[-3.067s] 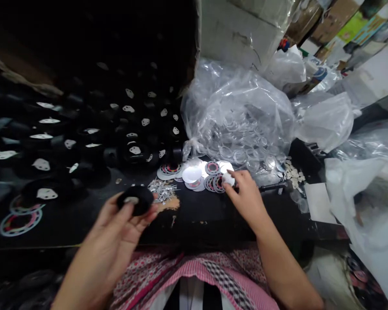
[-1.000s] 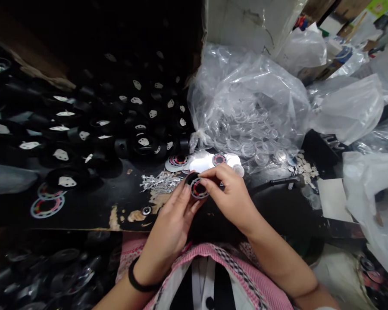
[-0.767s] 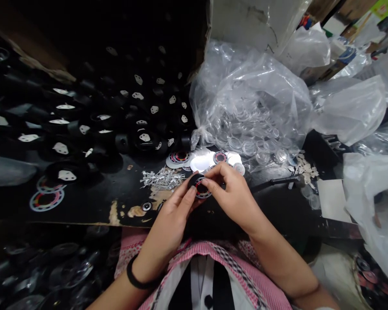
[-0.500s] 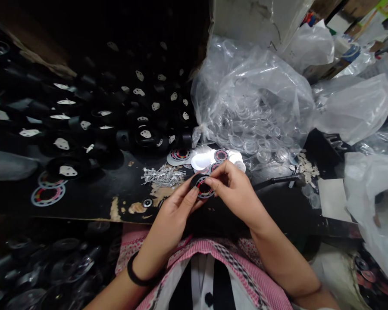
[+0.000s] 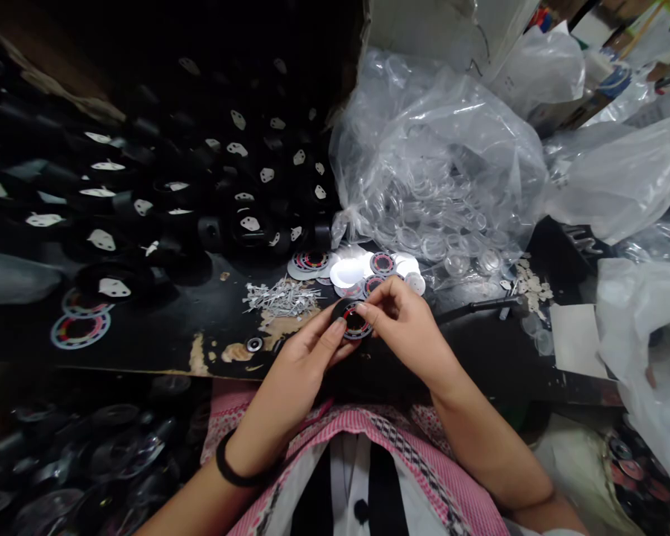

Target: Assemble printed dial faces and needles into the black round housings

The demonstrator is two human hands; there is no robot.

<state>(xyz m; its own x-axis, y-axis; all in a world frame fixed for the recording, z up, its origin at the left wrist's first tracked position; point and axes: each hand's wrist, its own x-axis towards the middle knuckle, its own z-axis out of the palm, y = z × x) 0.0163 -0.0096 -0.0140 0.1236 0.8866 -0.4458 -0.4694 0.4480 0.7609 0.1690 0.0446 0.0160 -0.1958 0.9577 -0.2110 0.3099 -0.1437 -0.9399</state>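
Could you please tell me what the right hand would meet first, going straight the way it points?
Probably the dial disc on the black part in the left hand: the right hand seems at its edge, though depth leaves contact unclear.

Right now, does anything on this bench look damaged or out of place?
The bench looks worn: tan patches break its black surface near the front edge. The pins lie in a loose heap, pointing every way. The held dial shows no clear damage.

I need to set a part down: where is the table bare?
Left, between the printed rings and the pins; right, between the right forearm and the clear discs. It's crowded beyond the right hand: pale discs, plastic bag.
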